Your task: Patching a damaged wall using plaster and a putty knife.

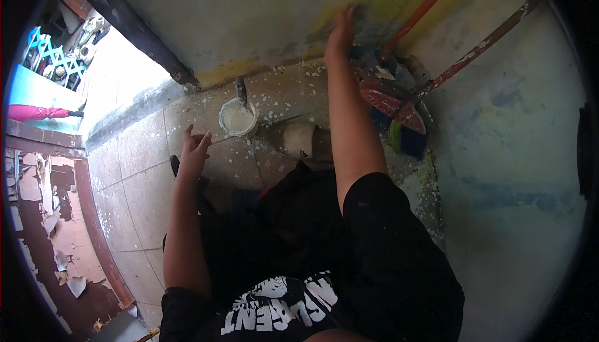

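My right hand [341,33] reaches up to the yellow-stained wall [262,20], its fingers stretched out and seen from the side. I make out nothing in it, though its palm side is hidden. Lower and to the left, my left hand [197,147] hangs over the tiled floor with fingers apart and nothing in them. Just beyond it stands a small white bucket [230,131] holding a whitish paste or paint. A tool with a dark handle [241,92] leans in the bucket, its working end hidden.
Brooms with a red head [394,106] lean in the corner at right, near an orange pole [424,11] and a worn pole [483,45]. White flecks cover the floor [143,180]. At left are a bright doorway, a blue lattice [53,52] and a peeling panel [81,229].
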Available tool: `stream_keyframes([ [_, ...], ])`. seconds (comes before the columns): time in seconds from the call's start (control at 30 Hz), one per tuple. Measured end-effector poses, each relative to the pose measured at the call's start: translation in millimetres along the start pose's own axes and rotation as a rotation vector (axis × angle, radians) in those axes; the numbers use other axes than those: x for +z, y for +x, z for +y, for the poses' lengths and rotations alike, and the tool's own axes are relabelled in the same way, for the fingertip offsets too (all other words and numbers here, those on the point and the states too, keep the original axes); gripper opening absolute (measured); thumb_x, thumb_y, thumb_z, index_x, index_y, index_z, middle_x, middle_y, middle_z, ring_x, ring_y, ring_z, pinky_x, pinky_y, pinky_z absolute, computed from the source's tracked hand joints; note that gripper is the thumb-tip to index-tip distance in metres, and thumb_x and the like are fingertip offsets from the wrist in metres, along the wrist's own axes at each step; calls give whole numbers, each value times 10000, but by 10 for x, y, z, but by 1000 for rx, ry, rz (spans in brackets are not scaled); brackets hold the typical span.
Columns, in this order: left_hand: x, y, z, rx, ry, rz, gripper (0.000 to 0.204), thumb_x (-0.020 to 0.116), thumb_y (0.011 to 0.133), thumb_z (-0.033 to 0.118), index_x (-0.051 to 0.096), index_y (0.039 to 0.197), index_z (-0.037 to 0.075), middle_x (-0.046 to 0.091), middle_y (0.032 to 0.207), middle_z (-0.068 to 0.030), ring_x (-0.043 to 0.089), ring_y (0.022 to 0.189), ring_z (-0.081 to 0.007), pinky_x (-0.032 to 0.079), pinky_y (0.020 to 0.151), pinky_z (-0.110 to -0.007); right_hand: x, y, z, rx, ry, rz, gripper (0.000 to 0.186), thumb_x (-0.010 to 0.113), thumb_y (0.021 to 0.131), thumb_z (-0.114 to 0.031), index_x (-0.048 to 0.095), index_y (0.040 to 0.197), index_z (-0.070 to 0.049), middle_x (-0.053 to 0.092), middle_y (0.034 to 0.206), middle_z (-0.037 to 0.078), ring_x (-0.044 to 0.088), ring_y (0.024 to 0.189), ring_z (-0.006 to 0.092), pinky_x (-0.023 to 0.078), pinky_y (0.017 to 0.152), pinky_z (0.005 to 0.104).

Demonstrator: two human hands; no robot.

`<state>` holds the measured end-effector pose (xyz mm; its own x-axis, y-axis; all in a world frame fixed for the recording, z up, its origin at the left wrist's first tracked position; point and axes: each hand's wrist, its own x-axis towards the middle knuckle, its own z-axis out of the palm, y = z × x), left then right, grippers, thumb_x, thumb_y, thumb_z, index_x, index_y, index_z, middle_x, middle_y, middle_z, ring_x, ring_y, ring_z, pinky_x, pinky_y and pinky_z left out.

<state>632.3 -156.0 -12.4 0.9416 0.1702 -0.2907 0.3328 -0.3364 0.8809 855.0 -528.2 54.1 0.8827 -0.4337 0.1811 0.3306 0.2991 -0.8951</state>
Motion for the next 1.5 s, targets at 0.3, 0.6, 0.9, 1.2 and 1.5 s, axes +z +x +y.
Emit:
stream_keyframes([
  [0.3, -13, 15, -26, -46, -10, 23, 801, 641, 955, 370, 184, 1498, -1, 640, 1075, -117, 619, 967, -190, 530, 725, -331, -131, -87, 107, 4, -289, 159, 709, 445, 1001, -538, 423, 1457, 3, 541, 1379, 186, 515, 1288, 322, 403, 1021, 446],
  [0.6, 5, -1, -47, -41, 9, 4, 810, 647, 951, 374, 184, 1500, -1, 633, 1051, -107, 609, 941, -182, 529, 727, -327, -217, 123, 352, 485, 97, 518, 398, 623, 967, -336, 583, 1209, -22, 590, 1183, 138, 590, 1088, 245, 478, 914, 385],
  [0.9, 11, 3, -75, -64, 20, -6, 797, 641, 956, 371, 195, 1500, -1, 628, 1094, -118, 612, 976, -189, 531, 735, -327, -381, 143, 389, 399, 252, 578, 443, 581, 980, -279, 513, 1353, -49, 517, 1346, 197, 531, 1226, 355, 474, 958, 515],
  [1.2, 142, 60, -47, -54, -5, -59, 694, 638, 957, 356, 296, 1451, 8, 630, 1120, -126, 614, 988, -191, 529, 742, -324, -696, 216, 924, -372, -606, 343, 214, 660, 888, -146, 682, 1020, 21, 696, 991, 139, 658, 945, 229, 510, 842, 392],
  [1.5, 32, 3, -75, -55, -13, -31, 695, 635, 958, 313, 262, 1461, 12, 630, 1080, -98, 603, 967, -174, 518, 739, -319, -332, 212, 464, -487, -364, 570, 228, 657, 873, -193, 670, 954, 20, 679, 885, 121, 644, 852, 216, 504, 811, 391],
])
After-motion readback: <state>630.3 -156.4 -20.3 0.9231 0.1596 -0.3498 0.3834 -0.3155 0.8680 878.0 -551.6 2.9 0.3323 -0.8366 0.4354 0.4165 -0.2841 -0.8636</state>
